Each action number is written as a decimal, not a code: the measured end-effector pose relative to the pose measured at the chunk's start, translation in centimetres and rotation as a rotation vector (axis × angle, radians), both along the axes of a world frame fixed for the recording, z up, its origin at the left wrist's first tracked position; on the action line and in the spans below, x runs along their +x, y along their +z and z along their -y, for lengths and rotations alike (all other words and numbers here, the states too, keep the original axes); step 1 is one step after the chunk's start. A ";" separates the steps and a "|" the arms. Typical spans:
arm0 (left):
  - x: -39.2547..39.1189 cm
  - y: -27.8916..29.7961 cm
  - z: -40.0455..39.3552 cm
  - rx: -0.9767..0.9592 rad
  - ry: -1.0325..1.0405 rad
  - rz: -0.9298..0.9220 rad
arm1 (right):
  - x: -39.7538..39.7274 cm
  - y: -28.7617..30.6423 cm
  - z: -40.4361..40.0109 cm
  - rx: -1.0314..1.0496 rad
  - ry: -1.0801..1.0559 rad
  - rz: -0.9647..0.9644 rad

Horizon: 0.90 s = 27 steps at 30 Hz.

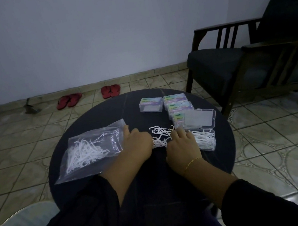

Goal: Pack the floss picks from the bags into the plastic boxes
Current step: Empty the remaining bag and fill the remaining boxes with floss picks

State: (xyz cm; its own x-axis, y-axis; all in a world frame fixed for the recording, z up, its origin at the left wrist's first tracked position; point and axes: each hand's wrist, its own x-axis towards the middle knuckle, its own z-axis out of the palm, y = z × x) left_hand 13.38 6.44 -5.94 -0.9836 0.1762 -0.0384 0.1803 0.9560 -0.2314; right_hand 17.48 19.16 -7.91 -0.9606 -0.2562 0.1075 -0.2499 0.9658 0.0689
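Floss picks [160, 133] lie in a loose white heap on the dark round bench [86, 123], between the two hands, with more in the clear bag [89, 152] at the left and in the open plastic box [207, 139] at the right. The bag is the biggest risk: its mouth faces the left hand [136, 144], so a nudge could spill the rest across the bench or onto the tiled floor [269, 152]. The open box sits near the bench's right edge with its lid [198, 119] flung back; a sweep of the right hand [182, 145] could push it off. Three closed boxes [175, 104] behind the lid crowd that side, with another closed box [151, 105] beside them. Both hands rest knuckles-up on the heap, fingers curled down into it; whether either pinches a pick I cannot tell. Thin picks tangle, so a grab may drag extras and scatter them. An armchair [234, 63] and red sandals [111, 91] stand well apart.
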 end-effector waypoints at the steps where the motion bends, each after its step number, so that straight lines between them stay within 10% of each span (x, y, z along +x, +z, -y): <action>1: 0.1 -0.1 -0.1 0.011 0.008 -0.004 | 0.2 0.0 -0.1 -0.006 -0.005 0.002; 27: 3.6 0.1 -0.8 0.052 -0.015 -0.151 | 1.6 1.7 -4.8 -0.095 -0.031 -0.026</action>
